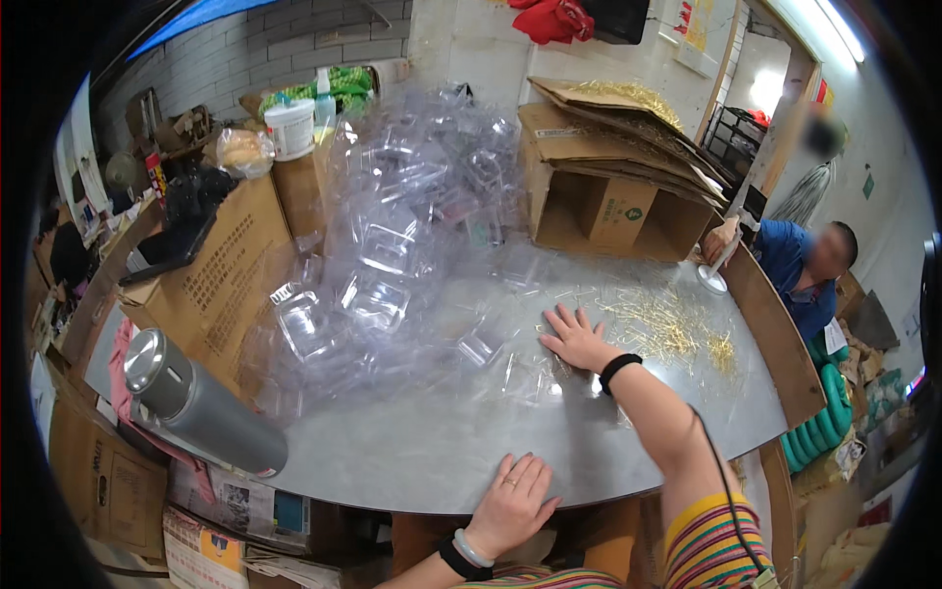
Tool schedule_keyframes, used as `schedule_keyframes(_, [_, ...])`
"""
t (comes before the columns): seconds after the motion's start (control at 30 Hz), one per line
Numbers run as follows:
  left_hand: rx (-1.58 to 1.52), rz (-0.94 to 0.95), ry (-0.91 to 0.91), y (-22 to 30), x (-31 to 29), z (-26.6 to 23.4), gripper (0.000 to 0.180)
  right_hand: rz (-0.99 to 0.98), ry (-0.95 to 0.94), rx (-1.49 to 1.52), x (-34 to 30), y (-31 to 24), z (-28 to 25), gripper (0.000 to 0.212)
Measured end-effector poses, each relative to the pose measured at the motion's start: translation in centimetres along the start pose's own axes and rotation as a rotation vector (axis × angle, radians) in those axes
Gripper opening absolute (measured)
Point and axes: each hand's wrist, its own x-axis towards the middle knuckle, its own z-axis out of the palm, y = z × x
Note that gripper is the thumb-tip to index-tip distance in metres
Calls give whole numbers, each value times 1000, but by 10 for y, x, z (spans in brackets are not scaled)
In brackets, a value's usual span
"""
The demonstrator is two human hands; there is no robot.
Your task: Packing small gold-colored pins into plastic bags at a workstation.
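My right hand (pixel 577 340) lies flat on the grey metal table (pixel 392 461), its fingers spread. Beside its fingertips and wrist are scattered thin gold-coloured pieces (pixel 677 334), too small to make out exactly. A few clear plastic pieces (pixel 525 378) lie just left of it. At the table's front edge rests my left hand (pixel 510 503), fingers stretched out and nothing visible in them. Left of both hands rises a big heap of clear plastic containers (pixel 392 245), some with hinged-looking lids.
A grey metal flask (pixel 201 402) leans at the left edge beside a tall cardboard box (pixel 231 285). Behind stands an open carton (pixel 628 211) under flattened cardboard. On the right, a person in blue (pixel 795 275) reaches past a cardboard wall (pixel 775 339) toward a white round object (pixel 712 279).
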Motion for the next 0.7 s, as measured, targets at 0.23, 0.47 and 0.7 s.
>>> schedule_keyframes(0.23, [-39, -39, -4, -4, -6, -2, 52, -301, 24, 52, -102, -8, 15, 60])
schedule_keyframes(0.47, [-87, -71, -13, -6, -4, -2, 54, -191, 150, 254, -161, 13, -14, 46])
schedule_keyframes(0.7, [-4, -121, -40, 0, 0, -3, 56, 202, 118, 127, -248, 27, 10, 71])
